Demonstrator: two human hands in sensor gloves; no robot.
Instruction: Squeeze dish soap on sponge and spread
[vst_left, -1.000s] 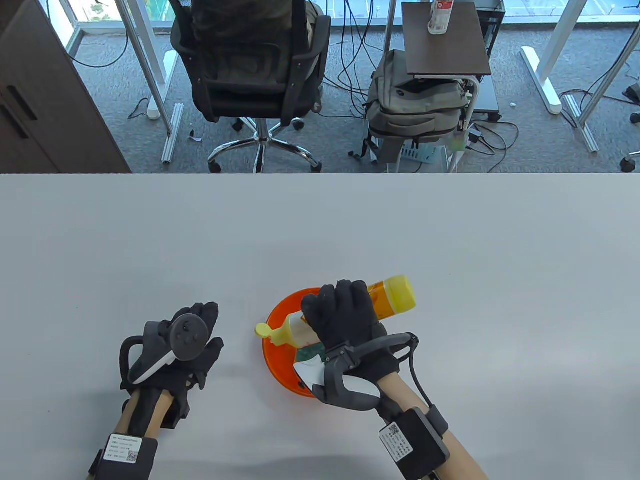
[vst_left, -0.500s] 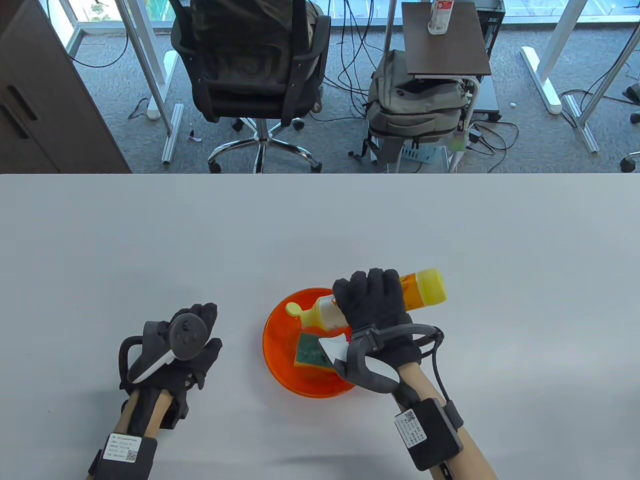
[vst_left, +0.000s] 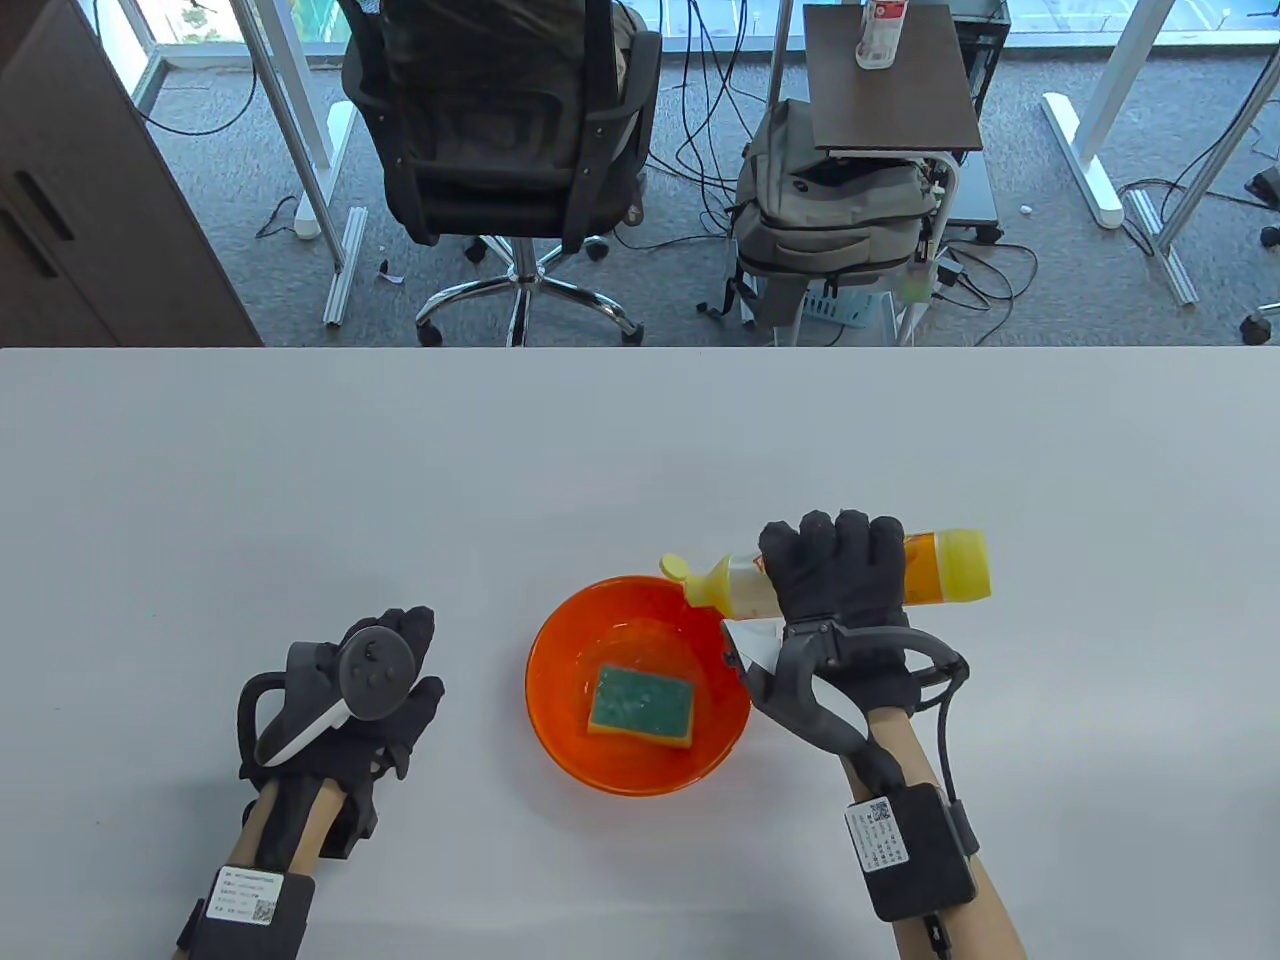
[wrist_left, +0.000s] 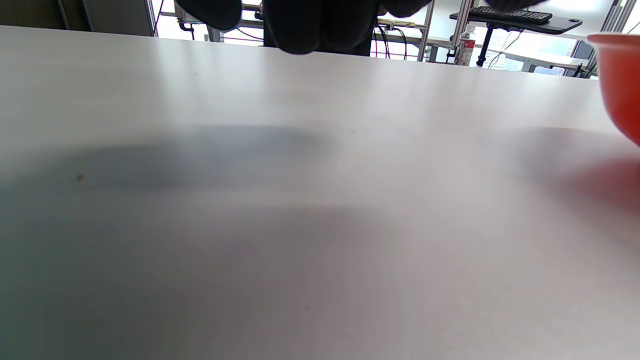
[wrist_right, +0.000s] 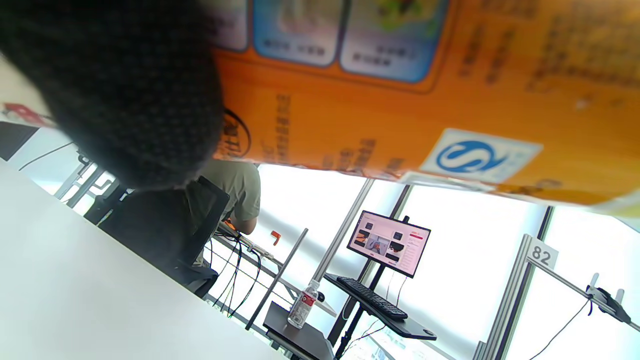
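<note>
An orange bowl (vst_left: 560, 640) sits on the table with a green-topped yellow sponge (vst_left: 640, 706) lying flat inside it. My right hand (vst_left: 836, 572) grips a yellow dish soap bottle (vst_left: 945, 568) on its side, cap pointing left just over the bowl's far right rim. The bottle's orange label (wrist_right: 450, 95) fills the top of the right wrist view. My left hand (vst_left: 385, 670) rests on the table left of the bowl, fingers spread, holding nothing. The bowl's edge (wrist_left: 620, 85) shows at the right of the left wrist view.
The white table (vst_left: 300, 480) stretches wide around the bowl. Beyond its far edge stand an office chair (vst_left: 500, 130), a backpack (vst_left: 830, 220) and a small side table (vst_left: 890, 80).
My right hand has carried the bottle up and to the right, off the bowl. The sponge, earlier hidden under the hand, now lies uncovered. The left hand has not moved.
</note>
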